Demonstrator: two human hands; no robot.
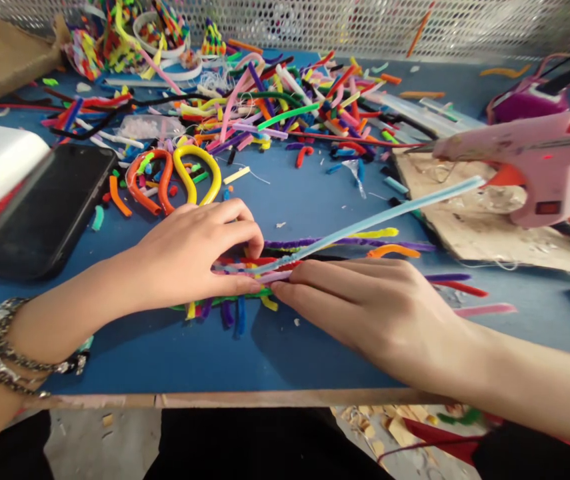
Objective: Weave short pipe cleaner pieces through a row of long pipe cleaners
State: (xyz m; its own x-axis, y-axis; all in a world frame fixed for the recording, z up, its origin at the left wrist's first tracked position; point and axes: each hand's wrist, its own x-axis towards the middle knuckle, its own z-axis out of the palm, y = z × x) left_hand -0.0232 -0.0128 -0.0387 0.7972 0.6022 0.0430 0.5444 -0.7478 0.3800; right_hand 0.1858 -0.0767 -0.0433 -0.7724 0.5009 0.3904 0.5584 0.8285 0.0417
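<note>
Noting posn. of both hands: L hand (192, 250) curled over bundle of crossed fuzzy strips (237, 269), near front edge of desk (165, 363), thumb on near side, fingertips on far side, pinching it approx. flat. R hand (385, 300) just beside, thumb + index tips pressed together at lilac strip (275, 276); exact grip partly hidden, other fingers folded low over strips. Light-blue strip (379, 217) runs from bundle up and R, far end free, raised twd. glue gun (525, 160). Purple strip (389, 245) lies beyond R hand; short ends, incl. blue end (241, 315), stick out on near side. Step in hand (judged): lilac strip being worked at the crossing, L hand steadying. Any further move there calls for L to keep crossings from spreading, R to guide one strip w/o dragging adj. ones; lt.-blue length could snag on R knuckles. Surroundings: red loop (166, 180) and yellow loop (215, 180) just beyond L hand; phone (39, 210) further L; glue gun over cardboard (469, 233) at R; loose-strip heap (289, 117) at back.
</note>
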